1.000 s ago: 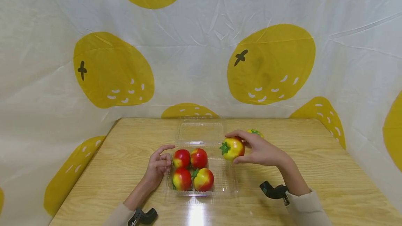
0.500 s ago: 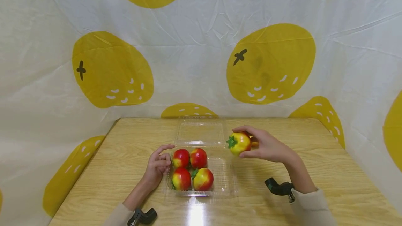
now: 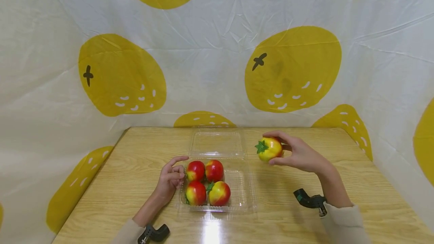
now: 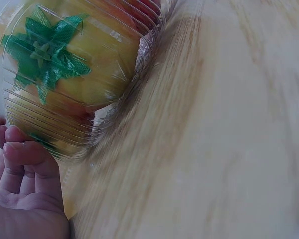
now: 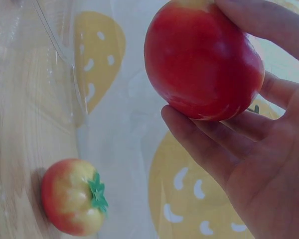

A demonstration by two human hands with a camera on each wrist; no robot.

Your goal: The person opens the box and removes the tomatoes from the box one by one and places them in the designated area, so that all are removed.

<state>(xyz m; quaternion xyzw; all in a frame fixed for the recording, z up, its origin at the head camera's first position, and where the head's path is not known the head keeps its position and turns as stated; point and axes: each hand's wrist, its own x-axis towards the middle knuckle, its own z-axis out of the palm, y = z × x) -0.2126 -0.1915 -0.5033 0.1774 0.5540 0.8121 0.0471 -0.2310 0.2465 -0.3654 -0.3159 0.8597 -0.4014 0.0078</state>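
My right hand holds an artificial tomato, yellow and red with a green calyx, between thumb and fingers. It is held up to the right of a clear plastic clamshell box. In the right wrist view, the red underside of this tomato faces the camera. My left hand pinches the box's left rim with thumb and fingers, while its index finger reaches along the back corner. Several similar tomatoes fill the left and middle of the box; its right part is bare. The lid lies folded open behind.
Another tomato lies on the wooden table in the right wrist view; in the head view, the right hand and its tomato hide it. A white curtain with yellow fruit prints hangs at the table's back and sides.
My right hand has moved right and away from the box with the tomato in its grip. The tomato on the table has become hidden behind it. The left hand and box stay put.
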